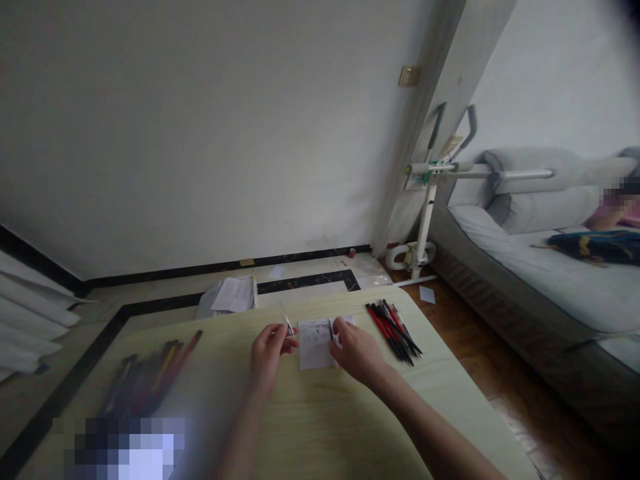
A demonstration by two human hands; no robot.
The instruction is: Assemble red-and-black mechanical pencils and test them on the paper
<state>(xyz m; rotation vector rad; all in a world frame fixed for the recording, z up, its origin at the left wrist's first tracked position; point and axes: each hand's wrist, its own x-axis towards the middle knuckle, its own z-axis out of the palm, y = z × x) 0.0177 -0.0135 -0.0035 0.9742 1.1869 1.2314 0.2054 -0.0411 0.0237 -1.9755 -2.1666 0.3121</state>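
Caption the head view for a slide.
Left hand holding a slim object, right hand over paper, pens on the table.

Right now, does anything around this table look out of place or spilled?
A pale slip, apparently paper, lies loose on the wooden floor near the white metal frame, an odd spot for it. On the table, the pens beside the right hand lie crisscrossed; I see nothing spilled.
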